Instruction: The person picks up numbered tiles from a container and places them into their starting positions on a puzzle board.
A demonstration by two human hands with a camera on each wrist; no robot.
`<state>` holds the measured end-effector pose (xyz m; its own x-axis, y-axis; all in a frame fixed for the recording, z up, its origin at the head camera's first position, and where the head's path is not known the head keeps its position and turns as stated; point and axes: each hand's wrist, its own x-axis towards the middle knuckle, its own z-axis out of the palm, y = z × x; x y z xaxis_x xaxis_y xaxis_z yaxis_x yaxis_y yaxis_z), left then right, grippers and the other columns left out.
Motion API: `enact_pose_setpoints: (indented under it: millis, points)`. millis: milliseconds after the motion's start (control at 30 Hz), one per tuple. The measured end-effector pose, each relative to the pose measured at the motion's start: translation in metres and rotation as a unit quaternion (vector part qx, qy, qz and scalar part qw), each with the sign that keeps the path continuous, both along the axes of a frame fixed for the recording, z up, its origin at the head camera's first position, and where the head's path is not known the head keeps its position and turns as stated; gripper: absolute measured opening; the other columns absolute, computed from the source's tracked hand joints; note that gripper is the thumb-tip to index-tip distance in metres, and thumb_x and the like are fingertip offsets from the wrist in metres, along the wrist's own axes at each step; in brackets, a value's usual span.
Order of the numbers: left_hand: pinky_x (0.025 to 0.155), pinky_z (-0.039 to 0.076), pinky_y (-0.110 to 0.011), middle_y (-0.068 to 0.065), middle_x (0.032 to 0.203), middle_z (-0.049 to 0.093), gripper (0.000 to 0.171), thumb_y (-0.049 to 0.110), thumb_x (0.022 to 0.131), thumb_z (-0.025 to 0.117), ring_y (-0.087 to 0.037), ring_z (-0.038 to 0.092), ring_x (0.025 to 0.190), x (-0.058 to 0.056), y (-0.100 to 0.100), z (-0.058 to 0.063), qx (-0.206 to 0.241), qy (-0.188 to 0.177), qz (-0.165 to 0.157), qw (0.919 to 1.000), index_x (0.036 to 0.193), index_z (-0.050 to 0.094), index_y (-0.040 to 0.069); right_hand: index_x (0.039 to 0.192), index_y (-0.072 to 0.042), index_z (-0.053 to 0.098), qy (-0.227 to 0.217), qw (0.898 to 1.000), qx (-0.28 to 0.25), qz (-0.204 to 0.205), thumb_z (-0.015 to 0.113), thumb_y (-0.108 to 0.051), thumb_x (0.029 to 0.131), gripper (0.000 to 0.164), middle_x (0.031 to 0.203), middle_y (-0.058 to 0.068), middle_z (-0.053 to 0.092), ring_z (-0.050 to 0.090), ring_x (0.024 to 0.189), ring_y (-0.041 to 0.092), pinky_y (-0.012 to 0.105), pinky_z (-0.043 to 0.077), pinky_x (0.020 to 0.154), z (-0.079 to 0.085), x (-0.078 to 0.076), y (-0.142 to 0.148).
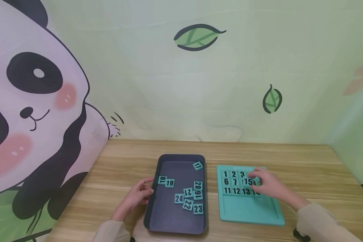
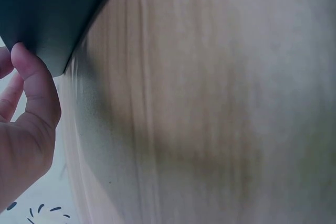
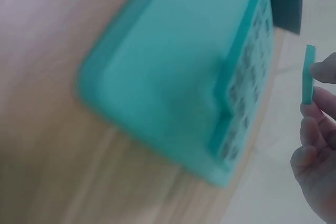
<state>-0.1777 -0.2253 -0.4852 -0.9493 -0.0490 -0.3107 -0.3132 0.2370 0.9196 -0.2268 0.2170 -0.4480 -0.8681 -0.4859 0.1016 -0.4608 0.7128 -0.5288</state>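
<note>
My right hand (image 1: 267, 183) pinches a teal number tile marked 15 (image 1: 247, 182) between thumb and fingers. In the right wrist view the tile (image 3: 308, 74) is edge-on, raised off the teal puzzle board (image 1: 248, 211). Rows of numbered tiles, such as 12 (image 1: 236, 191), fill the board's upper part, and the hand hides some of them. Its lower part is bare. At the dark tray (image 1: 163, 215), my left hand (image 1: 137, 194) touches the outside of the left wall with loosely bent fingers. The thumb (image 2: 34, 80) lies against that wall in the left wrist view.
Several loose tiles lie in the tray: tile 17 (image 1: 198, 165) at the far right corner, tile 19 (image 1: 169, 183) by the left wall, tile 23 (image 1: 198, 209) nearer the front. Tray and board stand side by side on a wooden table (image 1: 124, 151). A panda-printed backdrop (image 1: 139, 84) rises behind.
</note>
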Motion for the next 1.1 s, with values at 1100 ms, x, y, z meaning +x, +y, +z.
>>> enact_pose_setpoints:
  millis: [1100]
  points:
    - [0.054,0.043,-0.025,-0.004,0.083,0.045,0.046,0.003,0.082,0.052,-0.013,0.047,0.068,-0.002,-0.003,-0.006,0.021,0.010,-0.017,0.9996,0.127,0.042,0.006,0.096,-0.004,0.064,0.006,0.993,0.109,-0.053,0.069,-0.009,0.064,0.033,0.096,0.011,0.059,0.057,0.086,0.025,0.041,0.048,0.074,-0.032,0.010,0.044]
